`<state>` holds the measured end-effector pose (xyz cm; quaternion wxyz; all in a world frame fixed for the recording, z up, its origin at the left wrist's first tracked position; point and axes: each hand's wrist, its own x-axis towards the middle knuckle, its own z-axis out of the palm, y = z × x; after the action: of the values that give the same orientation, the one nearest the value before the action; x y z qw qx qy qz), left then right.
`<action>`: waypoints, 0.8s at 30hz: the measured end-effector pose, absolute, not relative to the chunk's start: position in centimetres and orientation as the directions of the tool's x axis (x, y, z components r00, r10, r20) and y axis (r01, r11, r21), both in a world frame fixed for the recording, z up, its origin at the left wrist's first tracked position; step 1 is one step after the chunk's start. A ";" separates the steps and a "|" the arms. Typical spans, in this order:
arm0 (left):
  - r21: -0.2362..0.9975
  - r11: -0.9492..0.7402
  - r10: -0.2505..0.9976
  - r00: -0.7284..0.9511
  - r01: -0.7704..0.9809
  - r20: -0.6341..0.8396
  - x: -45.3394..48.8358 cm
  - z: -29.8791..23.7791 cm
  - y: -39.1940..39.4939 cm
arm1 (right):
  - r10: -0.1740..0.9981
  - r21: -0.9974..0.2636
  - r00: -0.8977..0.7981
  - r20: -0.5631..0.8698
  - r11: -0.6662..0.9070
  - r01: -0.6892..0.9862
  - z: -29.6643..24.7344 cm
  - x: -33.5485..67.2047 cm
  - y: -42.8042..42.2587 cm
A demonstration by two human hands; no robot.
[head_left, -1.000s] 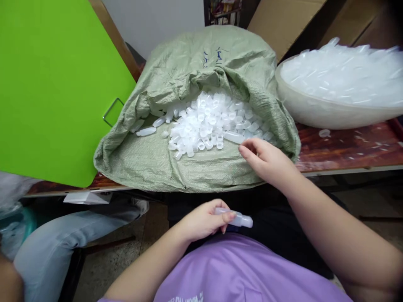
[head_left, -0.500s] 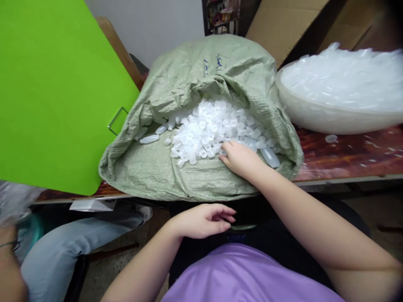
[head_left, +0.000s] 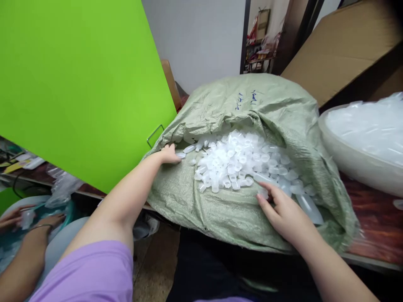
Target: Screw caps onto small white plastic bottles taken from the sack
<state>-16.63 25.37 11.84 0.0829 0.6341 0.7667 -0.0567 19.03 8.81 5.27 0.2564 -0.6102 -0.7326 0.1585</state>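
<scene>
A green woven sack lies with its mouth open towards me, and a heap of small translucent white plastic bottles fills the opening. My left hand reaches into the left corner of the mouth. Its curled fingers are on a slim plastic bottle, whose end sticks out past them. At the front right of the heap is my right hand, with a small translucent plastic piece between thumb and fingers. A larger, flatter bottle lies right of that hand.
A heaped white basin stands right of the sack on the red-brown table. A bright green panel with a metal handle rises at left. A cardboard box is behind. Another person's hands work over a teal tub at lower left.
My left hand has gone from near my lap up to the sack's left corner. My right hand has drawn back slightly from the heap with a small piece. The view has turned left.
</scene>
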 end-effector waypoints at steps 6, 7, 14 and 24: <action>-0.001 0.180 0.952 -0.175 0.984 -0.252 -20.3 12.6 28.7 | 0.963 -0.545 -0.196 0.187 0.267 0.795 4.9 19.3 8.8; 0.006 0.179 0.946 -0.171 0.984 -0.274 -20.7 12.6 29.1 | 0.960 -0.542 -0.201 0.193 0.275 0.794 4.8 19.3 8.8; 0.088 0.165 0.934 -0.127 0.982 -0.335 -20.7 12.0 31.4 | 0.933 -0.512 -0.239 0.268 0.348 0.785 4.2 19.6 9.0; 0.082 0.167 0.961 -0.144 0.982 -0.236 -19.4 10.7 30.2 | 0.941 -0.561 -0.238 0.238 0.334 0.757 4.5 19.7 9.2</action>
<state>-19.39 30.17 10.66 0.1172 0.6437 0.7549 -0.0455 19.71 9.15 4.51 0.2752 -0.5523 -0.7689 0.1673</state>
